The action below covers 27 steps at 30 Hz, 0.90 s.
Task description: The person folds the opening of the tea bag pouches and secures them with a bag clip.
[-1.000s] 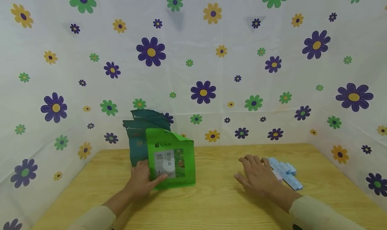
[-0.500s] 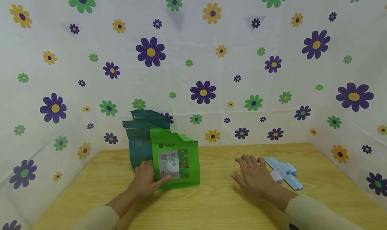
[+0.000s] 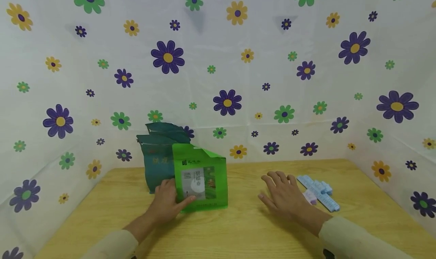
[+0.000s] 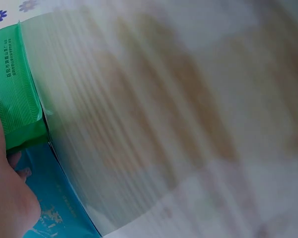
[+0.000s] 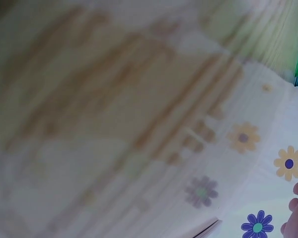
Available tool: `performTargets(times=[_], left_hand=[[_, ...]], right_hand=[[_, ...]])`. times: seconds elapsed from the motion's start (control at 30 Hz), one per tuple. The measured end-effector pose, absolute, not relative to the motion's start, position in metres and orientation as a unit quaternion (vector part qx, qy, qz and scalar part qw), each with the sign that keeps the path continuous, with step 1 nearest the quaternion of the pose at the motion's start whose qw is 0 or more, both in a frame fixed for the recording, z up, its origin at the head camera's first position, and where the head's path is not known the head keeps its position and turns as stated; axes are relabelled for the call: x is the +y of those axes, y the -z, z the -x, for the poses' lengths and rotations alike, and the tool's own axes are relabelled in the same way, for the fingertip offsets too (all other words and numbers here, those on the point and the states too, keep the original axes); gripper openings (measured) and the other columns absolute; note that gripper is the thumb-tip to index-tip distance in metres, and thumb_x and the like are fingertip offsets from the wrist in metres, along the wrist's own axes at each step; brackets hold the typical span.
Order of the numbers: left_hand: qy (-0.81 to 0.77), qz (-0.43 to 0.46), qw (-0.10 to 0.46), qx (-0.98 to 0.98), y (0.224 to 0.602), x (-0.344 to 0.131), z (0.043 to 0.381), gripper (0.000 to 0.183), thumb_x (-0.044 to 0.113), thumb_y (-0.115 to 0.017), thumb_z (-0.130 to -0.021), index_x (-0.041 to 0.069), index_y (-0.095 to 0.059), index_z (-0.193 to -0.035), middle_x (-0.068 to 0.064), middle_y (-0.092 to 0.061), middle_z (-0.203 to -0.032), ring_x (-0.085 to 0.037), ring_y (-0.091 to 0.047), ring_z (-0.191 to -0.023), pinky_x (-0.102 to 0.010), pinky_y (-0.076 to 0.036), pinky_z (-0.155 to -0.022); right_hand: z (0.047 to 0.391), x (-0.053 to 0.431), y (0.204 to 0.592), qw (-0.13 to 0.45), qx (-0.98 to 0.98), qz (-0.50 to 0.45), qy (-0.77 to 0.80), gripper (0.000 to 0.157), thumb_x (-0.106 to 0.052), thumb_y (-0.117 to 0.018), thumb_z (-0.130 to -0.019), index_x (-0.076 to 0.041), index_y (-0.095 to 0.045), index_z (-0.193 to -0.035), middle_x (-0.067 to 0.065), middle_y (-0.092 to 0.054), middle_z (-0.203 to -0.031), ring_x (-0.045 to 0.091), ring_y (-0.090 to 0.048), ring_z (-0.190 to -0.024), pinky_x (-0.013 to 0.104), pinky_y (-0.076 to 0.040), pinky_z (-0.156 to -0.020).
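Observation:
A bright green tea pouch stands upright on the table, tilted slightly, its printed label facing me. My left hand grips its lower left edge, thumb across the front and the other fingers behind. In the left wrist view the hand shows only in part beside the green pouch and a blue-teal pouch. Two dark teal pouches stand behind, partly covered by the green one. My right hand is over the table with fingers spread and relaxed, holding nothing.
Light blue ruler-like strips and a small pale pink piece lie just right of my right hand. The wooden table is enclosed by a flower-patterned white cloth at the back and sides.
The green pouch and my left hand have shifted to the right, uncovering more of the teal pouch behind. My right hand has drifted slightly left, away from the blue strips.

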<state>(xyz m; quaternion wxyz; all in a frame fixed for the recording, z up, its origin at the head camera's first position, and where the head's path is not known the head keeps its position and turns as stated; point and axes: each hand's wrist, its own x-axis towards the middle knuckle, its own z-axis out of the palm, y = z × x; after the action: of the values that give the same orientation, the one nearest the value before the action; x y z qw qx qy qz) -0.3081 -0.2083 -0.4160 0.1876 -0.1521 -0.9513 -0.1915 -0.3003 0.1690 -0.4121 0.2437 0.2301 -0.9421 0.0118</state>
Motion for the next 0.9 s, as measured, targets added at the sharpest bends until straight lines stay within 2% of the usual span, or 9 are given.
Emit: performTargets(times=[0.53,0.9], left_hand=[[0.200,0.161,0.179,-0.950,0.417,-0.199,0.311,0.076,0.072,-0.050,-0.078,0.018,-0.046,-0.132,-0.002,-0.058,-0.117,-0.022,-0.044,-0.106,-0.044,-0.032,-0.086],[0.207,0.165,0.171,-0.949,0.414,-0.191,0.310,0.072,0.069,-0.053,-0.079,0.018,-0.047,-0.130,-0.002,-0.058,-0.114,-0.021,-0.043,-0.104,-0.042,-0.032,-0.083]], right_hand=[[0.302,0.166,0.412,0.236,-0.944,-0.229,-0.003,0.055,-0.053,-0.044,-0.092,-0.015,-0.046,-0.131,0.008,-0.045,-0.135,0.028,-0.041,-0.124,0.053,-0.033,-0.096],[0.302,0.163,0.411,0.231,-0.946,-0.228,0.003,0.054,-0.053,-0.043,-0.092,-0.014,-0.048,-0.129,0.008,-0.046,-0.134,0.027,-0.042,-0.123,0.053,-0.033,-0.095]])
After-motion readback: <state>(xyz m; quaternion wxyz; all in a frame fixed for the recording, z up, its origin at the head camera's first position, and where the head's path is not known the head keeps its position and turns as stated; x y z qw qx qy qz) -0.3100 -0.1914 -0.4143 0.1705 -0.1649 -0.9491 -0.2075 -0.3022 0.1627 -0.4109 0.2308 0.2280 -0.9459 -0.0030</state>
